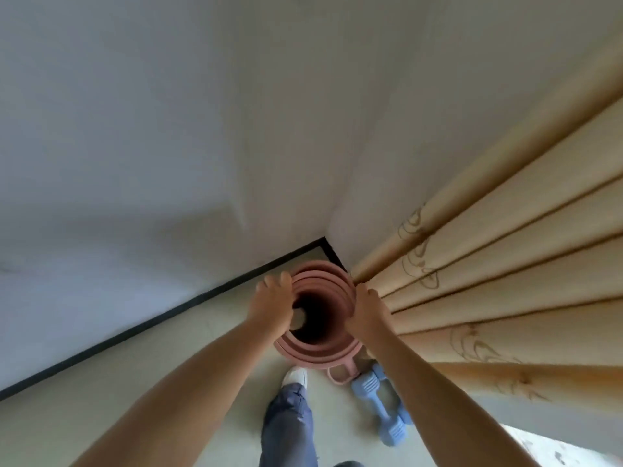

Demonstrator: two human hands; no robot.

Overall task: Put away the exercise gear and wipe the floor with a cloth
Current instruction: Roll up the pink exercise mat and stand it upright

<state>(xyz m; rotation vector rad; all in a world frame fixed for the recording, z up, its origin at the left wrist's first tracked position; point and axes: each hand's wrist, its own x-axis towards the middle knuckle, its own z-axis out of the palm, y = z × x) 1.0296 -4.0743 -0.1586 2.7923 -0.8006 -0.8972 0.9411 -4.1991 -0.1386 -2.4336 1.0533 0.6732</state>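
You are looking straight down into a rolled pink exercise mat (320,348) standing upright on end in the corner of the room, its layers showing as concentric rings around a dark hollow core. Your left hand (273,306) is gripping the top rim with fingers curled over the edge, and your right hand (365,310) is clasping the opposite side. A pink strap loop (338,374) is hanging at its base, just beside two blue dumbbells (382,407) lying on the pale floor (151,372) near the beige curtain (505,264).
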